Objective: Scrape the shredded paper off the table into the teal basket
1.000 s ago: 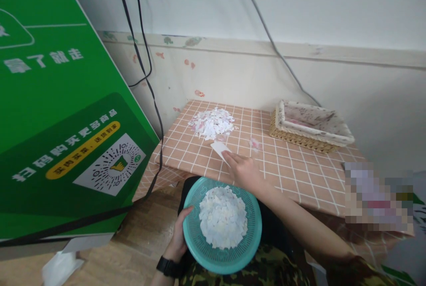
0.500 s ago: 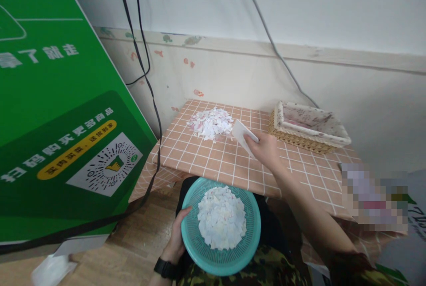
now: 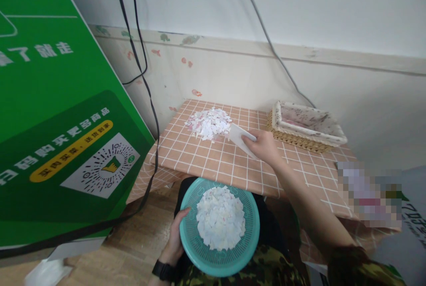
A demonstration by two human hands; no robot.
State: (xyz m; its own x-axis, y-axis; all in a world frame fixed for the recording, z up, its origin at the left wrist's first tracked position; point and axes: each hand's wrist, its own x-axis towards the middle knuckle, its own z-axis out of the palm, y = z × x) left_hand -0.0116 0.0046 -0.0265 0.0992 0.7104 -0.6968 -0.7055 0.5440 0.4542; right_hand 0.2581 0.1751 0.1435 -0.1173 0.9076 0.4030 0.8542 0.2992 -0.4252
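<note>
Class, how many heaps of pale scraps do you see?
2: the far heap on the checked tablecloth, the near heap in the turquoise colander. The wicker basket may hide more.

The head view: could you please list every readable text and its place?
"了就走": green panel, first character cut.
"扫码购买更多商品": same panel.
"买肉买菜,送货到家": yellow strip.
Unreadable: QR code badge (too small), lettering on pale object, pixelated item.

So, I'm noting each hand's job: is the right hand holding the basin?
No, the right hand holds a flat white tool, while the left hand grips the basin.
</note>
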